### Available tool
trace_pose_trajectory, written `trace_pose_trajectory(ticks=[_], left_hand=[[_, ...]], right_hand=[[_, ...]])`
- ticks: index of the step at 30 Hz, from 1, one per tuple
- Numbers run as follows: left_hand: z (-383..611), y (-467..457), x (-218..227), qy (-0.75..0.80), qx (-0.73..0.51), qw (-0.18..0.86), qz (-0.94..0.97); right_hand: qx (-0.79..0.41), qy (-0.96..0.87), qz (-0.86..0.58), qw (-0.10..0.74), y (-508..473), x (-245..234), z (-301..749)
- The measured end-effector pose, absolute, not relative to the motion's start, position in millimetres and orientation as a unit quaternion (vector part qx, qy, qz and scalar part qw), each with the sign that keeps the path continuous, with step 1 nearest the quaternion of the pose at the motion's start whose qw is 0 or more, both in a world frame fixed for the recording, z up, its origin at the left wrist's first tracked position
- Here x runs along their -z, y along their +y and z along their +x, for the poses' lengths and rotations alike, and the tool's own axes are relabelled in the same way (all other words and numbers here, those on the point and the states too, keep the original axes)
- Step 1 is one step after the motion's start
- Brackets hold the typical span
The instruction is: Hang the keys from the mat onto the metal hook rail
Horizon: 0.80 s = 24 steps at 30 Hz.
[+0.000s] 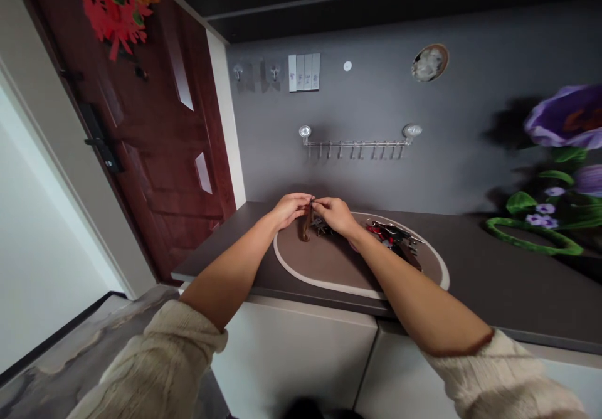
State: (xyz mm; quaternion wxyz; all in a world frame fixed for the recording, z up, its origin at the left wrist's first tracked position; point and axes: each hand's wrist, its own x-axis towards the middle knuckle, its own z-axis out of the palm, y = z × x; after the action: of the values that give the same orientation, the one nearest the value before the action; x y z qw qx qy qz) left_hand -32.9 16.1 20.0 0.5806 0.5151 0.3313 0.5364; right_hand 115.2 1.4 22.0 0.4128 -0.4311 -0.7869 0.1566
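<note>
Left hand (291,209) and right hand (336,214), each grip pinched on the strapped key bunch (314,222); right of them, a second key bunch (392,233) lies untouched.

Grey wall (376,93) with a hook rail (360,146), dark red door (155,124) left, dark countertop (493,262)
</note>
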Motion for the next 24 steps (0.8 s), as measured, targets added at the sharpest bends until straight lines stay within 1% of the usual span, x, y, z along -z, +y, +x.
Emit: trace_pose_trajectory(ticks=[4, 10, 15, 21, 24], left_hand=[[-32, 13, -22, 0.332, -0.526, 0.558, 0.549], [-30, 16, -23, 0.341, -0.523, 0.494, 0.605], [-29, 13, -26, 0.345, -0.524, 0.459, 0.628], [-32, 14, -29, 0.363, -0.577, 0.375, 0.628], [-33, 16, -27, 0.380, -0.583, 0.366, 0.617]], right_hand=[[-0.178, -0.767, -0.432, 0.440, 6, -20, 116], [-0.221, -0.738, -0.406, 0.492, 23, -10, 119], [-0.261, -0.724, -0.381, 0.512, 22, -11, 119], [-0.363, -0.680, -0.346, 0.535, 10, -20, 116], [-0.420, -0.651, -0.323, 0.543, 6, -23, 115]])
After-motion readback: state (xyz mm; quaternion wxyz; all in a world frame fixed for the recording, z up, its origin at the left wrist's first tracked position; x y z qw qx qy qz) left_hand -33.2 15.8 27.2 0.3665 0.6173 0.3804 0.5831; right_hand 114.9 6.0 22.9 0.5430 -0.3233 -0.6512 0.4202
